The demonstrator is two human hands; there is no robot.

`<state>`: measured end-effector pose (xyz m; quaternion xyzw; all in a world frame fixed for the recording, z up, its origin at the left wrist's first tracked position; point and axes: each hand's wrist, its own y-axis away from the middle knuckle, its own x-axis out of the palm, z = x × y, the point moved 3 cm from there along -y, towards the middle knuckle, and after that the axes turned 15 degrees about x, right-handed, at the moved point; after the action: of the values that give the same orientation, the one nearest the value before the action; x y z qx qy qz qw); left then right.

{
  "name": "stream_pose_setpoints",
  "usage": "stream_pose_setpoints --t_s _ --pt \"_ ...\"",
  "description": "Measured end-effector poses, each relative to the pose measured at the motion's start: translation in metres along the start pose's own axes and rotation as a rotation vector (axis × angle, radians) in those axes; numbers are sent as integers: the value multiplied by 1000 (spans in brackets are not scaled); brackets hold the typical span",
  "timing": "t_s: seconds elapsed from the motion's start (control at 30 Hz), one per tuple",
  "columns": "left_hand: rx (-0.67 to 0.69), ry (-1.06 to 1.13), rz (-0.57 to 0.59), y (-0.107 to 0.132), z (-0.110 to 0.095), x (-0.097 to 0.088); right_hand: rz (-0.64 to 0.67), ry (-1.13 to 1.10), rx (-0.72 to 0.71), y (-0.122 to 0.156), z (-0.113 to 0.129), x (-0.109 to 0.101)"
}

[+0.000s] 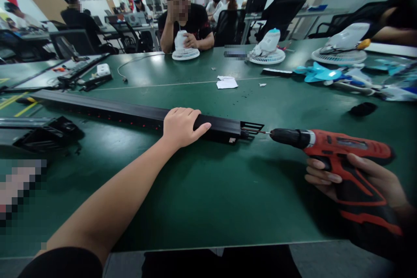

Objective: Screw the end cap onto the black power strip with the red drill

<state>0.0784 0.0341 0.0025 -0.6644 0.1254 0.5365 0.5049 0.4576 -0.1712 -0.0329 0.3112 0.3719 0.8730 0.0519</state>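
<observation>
1. My left hand [180, 127] lies over the black power strip [114, 113], fingers curled across its top and holding it down on the green table [208, 191].
2. My right hand [358, 180] is wrapped around the grip of the red drill [339, 147], closed on it. I cannot tell whether a finger is on the trigger.
3. The strip runs from far left to the middle of the table. The drill's bit [262, 132] points at the bracket [251, 128] on its near end, and the tip is right at that bracket.
4. I judge the work at this end to be under way, not finished. Any screw there is too small for me to see, so I cannot say if it is seated.
5. A black housing part [39, 132] lies apart on the left, untouched.
6. I make out no box, tray or bin. Paper scraps [227, 82] and blue fan blades [317, 72] lie loose on the table.
</observation>
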Motion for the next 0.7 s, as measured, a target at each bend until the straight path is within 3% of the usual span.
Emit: stream_pose_setpoints --t_s 0.5,0.7 --pt "-5 2 12 1 1 0 -67 15 21 3 -3 -3" --pt "-11 4 20 0 1 0 -38 36 5 1 0 -1"
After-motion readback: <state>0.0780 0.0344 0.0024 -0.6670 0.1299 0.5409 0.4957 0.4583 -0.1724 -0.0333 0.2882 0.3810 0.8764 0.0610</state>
